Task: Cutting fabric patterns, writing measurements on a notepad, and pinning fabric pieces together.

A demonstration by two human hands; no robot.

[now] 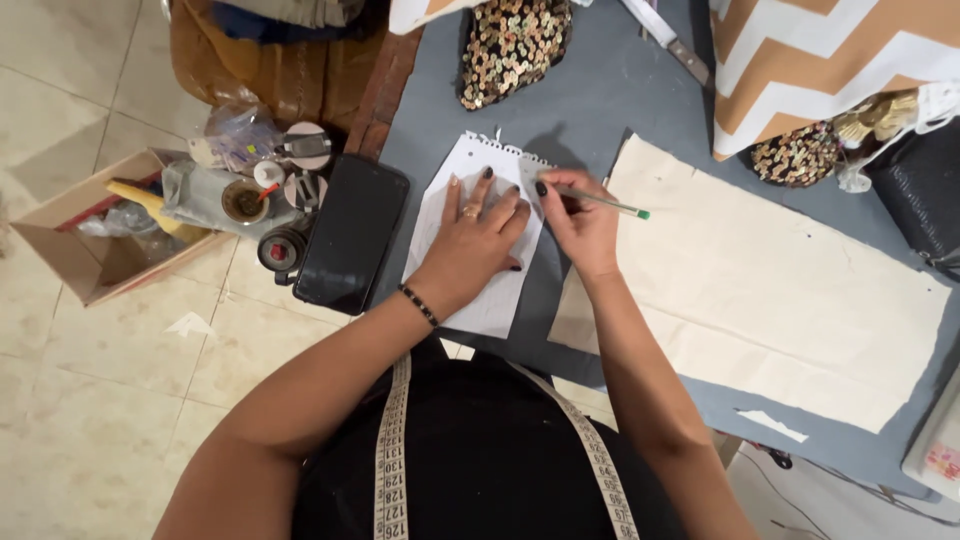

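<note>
a person is marking a notebook sheet (478,250) at a grey table (600,90), and the writing step looks to be under way. the left hand (478,228) is lying flat on the sheet, fingers spread and open, gripping nothing, only pinning the paper down. the right hand (580,215) is closing around a green-tipped pencil (605,203), its point sitting at the sheet's upper right edge, just beside the left fingertips. the next stroke seems to call for steady downward pressure from the left hand so the loose sheet is not sliding. the sheet is lying directly under both hands, near the table's front edge, between a black phone (350,235) on the left and a large beige pattern piece (760,290) on the right. a tape measure (392,450) is hanging around the person's neck.
</note>
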